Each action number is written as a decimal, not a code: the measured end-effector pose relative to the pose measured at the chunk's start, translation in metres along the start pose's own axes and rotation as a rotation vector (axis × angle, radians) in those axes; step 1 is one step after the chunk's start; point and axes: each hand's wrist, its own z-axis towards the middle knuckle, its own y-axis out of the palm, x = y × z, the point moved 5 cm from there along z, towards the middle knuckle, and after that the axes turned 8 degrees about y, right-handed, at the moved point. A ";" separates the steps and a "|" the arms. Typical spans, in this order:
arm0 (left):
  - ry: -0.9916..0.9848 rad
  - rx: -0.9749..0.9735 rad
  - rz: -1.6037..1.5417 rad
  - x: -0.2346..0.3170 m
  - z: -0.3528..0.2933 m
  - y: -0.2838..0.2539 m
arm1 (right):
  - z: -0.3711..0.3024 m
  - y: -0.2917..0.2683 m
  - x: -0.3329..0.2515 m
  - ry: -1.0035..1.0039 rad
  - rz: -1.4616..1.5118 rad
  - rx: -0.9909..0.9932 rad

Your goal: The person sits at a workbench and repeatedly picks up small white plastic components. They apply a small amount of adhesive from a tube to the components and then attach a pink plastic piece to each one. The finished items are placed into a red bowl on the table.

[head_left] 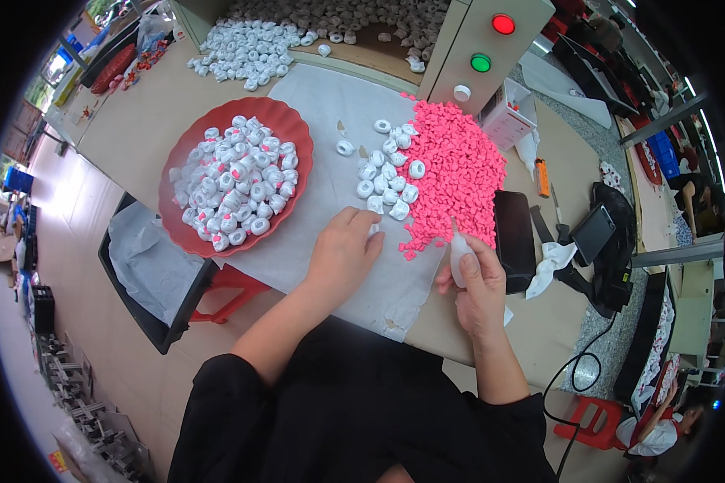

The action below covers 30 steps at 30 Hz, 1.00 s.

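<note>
The left hand [342, 251] lies curled, palm down, on the white sheet [330, 173] and seems to pinch one small white ring; I cannot tell for sure. The right hand [479, 286] is closed around one small white squeeze bottle [460, 254]. Just past both hands sit about fifteen loose white rings [388, 183] beside a big heap of pink bits [457, 171]. One red plate [217, 129], left of the left hand, is already piled with rings that show pink, so much seems done.
</note>
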 end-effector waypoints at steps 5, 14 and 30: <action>-0.365 -0.110 -1.217 -0.001 -0.010 0.015 | 0.000 -0.009 -0.018 -0.100 0.089 0.058; -0.293 -0.107 -1.324 0.004 -0.021 0.037 | -0.006 -0.009 -0.022 -0.237 0.119 -0.043; -0.189 -0.038 -1.201 0.009 -0.025 0.039 | -0.012 -0.005 -0.014 -0.575 -0.562 0.007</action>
